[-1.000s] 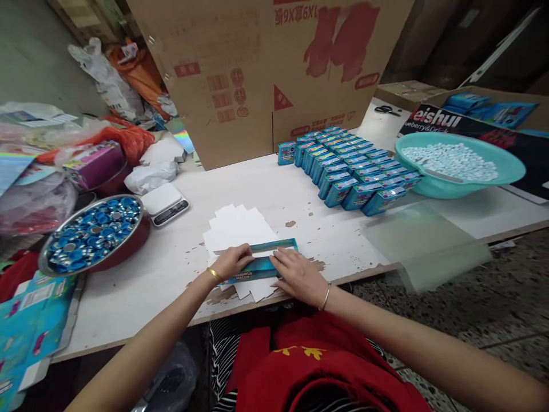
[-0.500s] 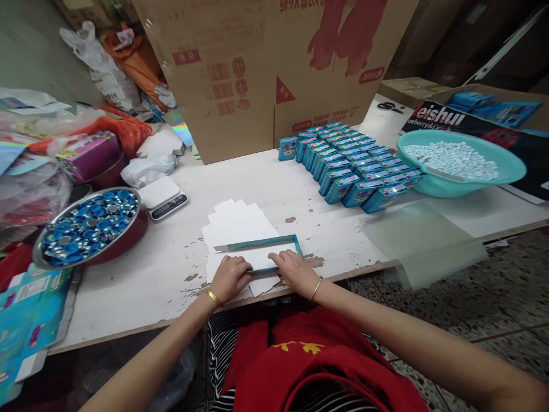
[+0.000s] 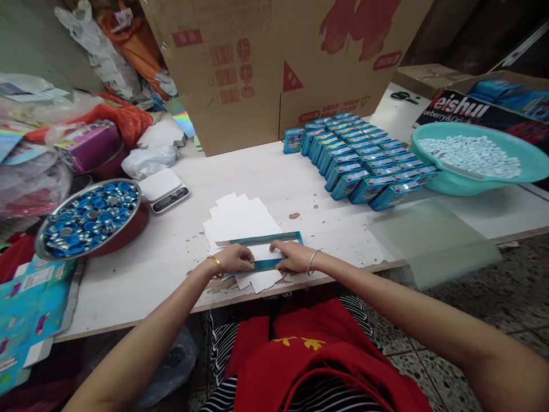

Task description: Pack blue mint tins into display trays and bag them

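Note:
A shallow cardboard tray [image 3: 266, 265], blue on its raised walls and white on its floor, lies in front of me with its long side across. It rests on a fanned stack of white card sheets [image 3: 242, 214], seen plain side up. My left hand [image 3: 234, 258] is closed on the near wall, left of its middle, fingertips curled over the edge. My right hand [image 3: 294, 256] grips the same wall near the right end, thumb inside the tray. The far wall and the right end stand up. My left hand partly hides the left end.
Left are a metal bowl [image 3: 92, 220] of blue-and-silver pieces and a white scale [image 3: 165, 190]. Rows of small blue boxes [image 3: 362, 157] stand back right, near a turquoise basin [image 3: 484, 177] of white pieces. A large carton [image 3: 240, 126] closes off the back. Plastic sheeting [image 3: 433, 240] overhangs the front edge.
The near wall of the tray now shows upright between my hands. Both hands have shifted along it, with fingers curled over the wall. The whole view has tilted slightly.

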The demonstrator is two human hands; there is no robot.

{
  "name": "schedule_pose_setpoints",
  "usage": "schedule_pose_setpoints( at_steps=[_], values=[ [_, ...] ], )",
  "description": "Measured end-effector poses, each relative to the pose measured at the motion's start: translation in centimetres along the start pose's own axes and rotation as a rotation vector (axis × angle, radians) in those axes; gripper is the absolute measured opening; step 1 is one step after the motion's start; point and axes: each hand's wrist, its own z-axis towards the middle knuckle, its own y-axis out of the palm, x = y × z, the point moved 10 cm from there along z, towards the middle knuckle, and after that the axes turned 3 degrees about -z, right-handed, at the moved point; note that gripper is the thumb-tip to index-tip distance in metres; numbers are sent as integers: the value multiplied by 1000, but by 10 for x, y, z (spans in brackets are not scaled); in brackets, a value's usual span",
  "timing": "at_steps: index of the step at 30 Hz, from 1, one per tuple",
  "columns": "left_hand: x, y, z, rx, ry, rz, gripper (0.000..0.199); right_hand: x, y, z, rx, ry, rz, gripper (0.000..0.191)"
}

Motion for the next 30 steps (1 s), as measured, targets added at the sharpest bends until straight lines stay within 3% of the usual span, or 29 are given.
schedule_pose_setpoints(
  at_steps=[4, 7, 10, 14, 18, 21, 23, 27, 30],
  values=[
    [-10, 2, 5, -113, 5, -225, 17, 0, 2, 0, 3, 25, -10, 50],
    [-9, 3, 7, -126, -36, -202, 12, -4, -1, -6, 45, -9, -18, 50],
    [11, 16, 6, -12, -52, -160, 10, 0, -10, -7, 52, -79, -86, 52],
    [64, 39, 6, 243, 42, -96, 18, 15, -33, -7, 74, -197, -340, 34],
    [106, 18, -17, 468, 316, 208, 24, -1, -50, -38, 297, -351, -524, 38],
    [99, 3, -44, 452, 433, 569, 42, -17, -30, -74, 384, -393, -510, 46],
    [87, 8, -59, 367, 528, 720, 50, -25, -5, -93, 401, -433, -479, 44],
    [76, 37, -68, 191, 688, 800, 35, -22, 28, -107, 545, -448, -372, 39],
    [83, 46, -61, 201, 742, 784, 18, -14, 29, -105, 657, -457, -234, 31]
  ],
)
